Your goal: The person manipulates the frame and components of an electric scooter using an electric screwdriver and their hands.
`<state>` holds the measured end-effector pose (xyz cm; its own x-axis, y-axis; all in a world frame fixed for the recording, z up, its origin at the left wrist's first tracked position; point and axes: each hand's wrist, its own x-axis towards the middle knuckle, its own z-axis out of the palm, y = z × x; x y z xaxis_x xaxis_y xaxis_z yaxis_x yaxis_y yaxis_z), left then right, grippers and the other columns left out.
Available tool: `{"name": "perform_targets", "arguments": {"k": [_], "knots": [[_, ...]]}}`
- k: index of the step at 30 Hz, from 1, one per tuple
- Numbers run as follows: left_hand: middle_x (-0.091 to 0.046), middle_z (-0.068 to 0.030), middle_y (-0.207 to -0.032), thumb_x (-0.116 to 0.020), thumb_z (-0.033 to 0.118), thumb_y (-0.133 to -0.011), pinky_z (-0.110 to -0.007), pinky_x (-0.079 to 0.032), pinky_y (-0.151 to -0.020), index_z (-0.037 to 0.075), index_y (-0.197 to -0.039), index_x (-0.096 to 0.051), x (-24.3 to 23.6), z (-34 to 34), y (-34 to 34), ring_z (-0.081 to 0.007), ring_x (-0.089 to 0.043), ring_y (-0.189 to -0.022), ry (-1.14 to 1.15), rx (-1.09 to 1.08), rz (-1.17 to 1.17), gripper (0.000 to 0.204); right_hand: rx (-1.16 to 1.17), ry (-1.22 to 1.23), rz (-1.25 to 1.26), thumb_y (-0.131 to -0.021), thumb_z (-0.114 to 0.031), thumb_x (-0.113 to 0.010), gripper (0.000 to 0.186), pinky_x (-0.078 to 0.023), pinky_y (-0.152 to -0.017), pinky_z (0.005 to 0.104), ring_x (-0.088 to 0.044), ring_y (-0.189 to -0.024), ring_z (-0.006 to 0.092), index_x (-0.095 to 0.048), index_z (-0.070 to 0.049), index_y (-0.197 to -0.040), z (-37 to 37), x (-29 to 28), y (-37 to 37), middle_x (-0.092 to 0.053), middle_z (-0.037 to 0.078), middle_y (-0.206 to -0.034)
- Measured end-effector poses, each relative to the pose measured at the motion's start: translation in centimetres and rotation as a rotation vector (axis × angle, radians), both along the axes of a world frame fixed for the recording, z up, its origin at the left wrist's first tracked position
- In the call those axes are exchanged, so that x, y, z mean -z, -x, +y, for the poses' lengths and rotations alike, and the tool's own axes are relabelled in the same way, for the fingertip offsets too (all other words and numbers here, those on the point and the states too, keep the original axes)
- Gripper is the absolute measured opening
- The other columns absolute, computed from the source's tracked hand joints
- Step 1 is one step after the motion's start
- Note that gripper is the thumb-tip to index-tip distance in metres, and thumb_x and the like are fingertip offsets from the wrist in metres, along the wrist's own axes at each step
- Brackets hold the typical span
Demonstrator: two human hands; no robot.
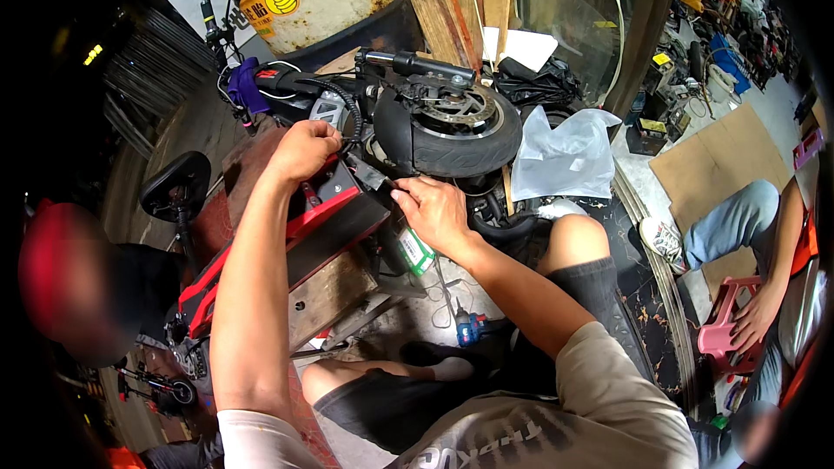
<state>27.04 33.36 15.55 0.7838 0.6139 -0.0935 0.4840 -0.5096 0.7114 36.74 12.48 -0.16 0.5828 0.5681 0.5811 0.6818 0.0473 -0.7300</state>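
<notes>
An electric scooter lies on its side before me, its red and black deck (326, 230) towards me and its front wheel (460, 143) with a brake disc turned up. At the frame's front end my left hand (304, 152) is closed in a pinch beside a black ribbed cable sleeve (349, 104); what lies between its fingertips is hidden. My right hand (432, 215) is closed too, thumb and forefinger at the dark lower end of a small grey metal block (369, 175). Its fingers cover whatever they grip. Both hands are close together, just left of the tyre.
A wooden box (330, 300) supports the deck. Below my right hand are a green and white box (415, 250) and a blue power tool (470, 328). A clear plastic bag (565, 155) lies beside the wheel. People sit at left and right, one near a pink stool (725, 330).
</notes>
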Motion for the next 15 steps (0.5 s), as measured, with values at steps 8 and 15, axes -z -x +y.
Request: {"name": "perform_targets", "arguments": {"k": [8,15], "knots": [[-0.070,0.0020,-0.088,-0.070,0.003,-0.095,-0.023,-0.050,-0.074,0.002,-0.097,-0.073,-1.3,0.6,-1.1,-0.0064,-0.061,-0.077,0.360,-0.014,0.032,0.005,-0.276,0.233,0.036,-0.096,-0.025,-0.071,0.022,-0.058,-0.077,0.0468,-0.073,-0.085,0.0367,-0.077,-0.008,-0.109,-3.8,-1.2,-2.1,-0.076,0.013,-0.095],[-0.066,0.0047,-0.083,-0.067,0.000,-0.094,-0.023,-0.045,-0.071,0.003,-0.093,-0.072,0.0,2.6,-2.5,-0.0063,-0.056,-0.074,0.298,0.045,0.090,0.006,-0.382,0.240,0.149,-0.095,-0.021,-0.071,0.023,-0.058,-0.074,0.0438,-0.075,-0.085,0.0346,-0.076,-0.007,-0.112,-5.7,-0.2,-2.9,-0.076,0.014,-0.095]]}}
